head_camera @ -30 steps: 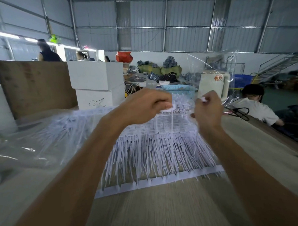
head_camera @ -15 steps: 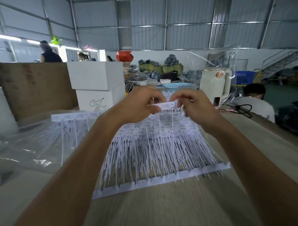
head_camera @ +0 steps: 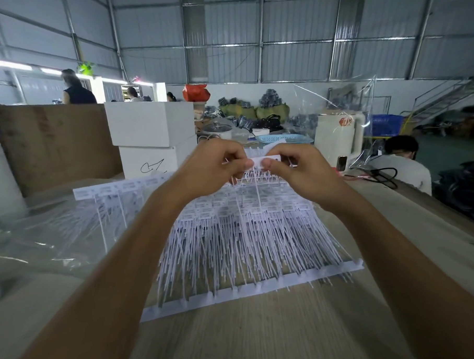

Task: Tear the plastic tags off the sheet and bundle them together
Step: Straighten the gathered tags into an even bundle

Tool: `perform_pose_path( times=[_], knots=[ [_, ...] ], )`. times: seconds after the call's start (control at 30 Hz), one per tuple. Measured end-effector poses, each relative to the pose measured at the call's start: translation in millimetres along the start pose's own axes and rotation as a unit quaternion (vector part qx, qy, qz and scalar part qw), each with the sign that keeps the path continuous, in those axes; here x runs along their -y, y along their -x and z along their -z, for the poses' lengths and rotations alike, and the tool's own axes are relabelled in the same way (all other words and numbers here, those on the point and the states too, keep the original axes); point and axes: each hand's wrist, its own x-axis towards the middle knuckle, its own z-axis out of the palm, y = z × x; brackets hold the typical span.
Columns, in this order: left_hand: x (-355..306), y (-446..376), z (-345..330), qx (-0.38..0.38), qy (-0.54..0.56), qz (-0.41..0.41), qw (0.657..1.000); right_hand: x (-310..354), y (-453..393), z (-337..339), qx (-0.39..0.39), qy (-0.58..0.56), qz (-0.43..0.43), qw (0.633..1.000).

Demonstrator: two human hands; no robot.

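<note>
Tags [head_camera: 266, 161] sit pinched between your two hands, raised above the table [head_camera: 264, 338] at the far edge of the sheet [head_camera: 246, 233], which lies flat in front of you with its long stems pointing toward you and its connecting strip [head_camera: 251, 291] nearest your body. Your left hand [head_camera: 216, 166] grasps the left end of the small white strip between thumb and curled fingers; your right hand [head_camera: 298, 168] pinches the right end the same way, thumb on the near face. One thin stem [head_camera: 259, 194] hangs straight down from the pinched piece toward the sheet. Judge this as the separation step: keep both pinches close together, right beside the joint, so that the break falls at the joint and not along the stem. Twist or bend with short opposing motions rather than pulling outward, which could drag the whole sheet or snap neighbouring stems. Keep the freed pieces in the left hand with their heads aligned, so that the bundle stacks evenly. A second sheet [head_camera: 116, 188] lies on clear wrapping [head_camera: 43, 236] to your left, apart from this one.
</note>
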Motion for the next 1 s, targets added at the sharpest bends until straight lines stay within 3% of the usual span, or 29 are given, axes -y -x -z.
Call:
perform_pose_path(
  times=[0.13, 0.23, 0.4, 0.53, 0.63, 0.77, 0.93, 1.0],
  knots=[
    [-4, -2, -4, 0.005, -0.050, -0.004, 0.999, -2, 0, -5, -0.044, 0.049, 0.001, 0.998],
    [-8, -4, -6, -0.012, -0.092, -0.011, 0.996, 3, -1, -9, -0.095, 0.129, 0.051, 0.986],
    [-9, -3, 1, 0.004, -0.031, 0.001, 1.000, 7, 3, -14, -0.141, 0.194, 0.149, 0.959],
    [-13, 2, 7, 0.059, 0.023, 0.010, 0.998, -1, 8, -13, -0.149, 0.290, 0.196, 0.925],
    [-21, 5, 15, 0.106, 0.078, -0.010, 0.991, -11, 4, 0, -0.198, 0.231, 0.094, 0.948],
    [-27, 0, 14, 0.038, 0.015, -0.055, 0.998, -22, -1, 28, -0.219, 0.043, -0.114, 0.968],
    [-13, 0, 7, 0.099, -0.050, -0.020, 0.994, -11, 0, 18, -0.120, -0.096, -0.150, 0.977],
    [-7, 1, 6, 0.103, -0.061, -0.019, 0.993, -7, 0, 11, -0.085, -0.076, -0.127, 0.985]
  ],
)
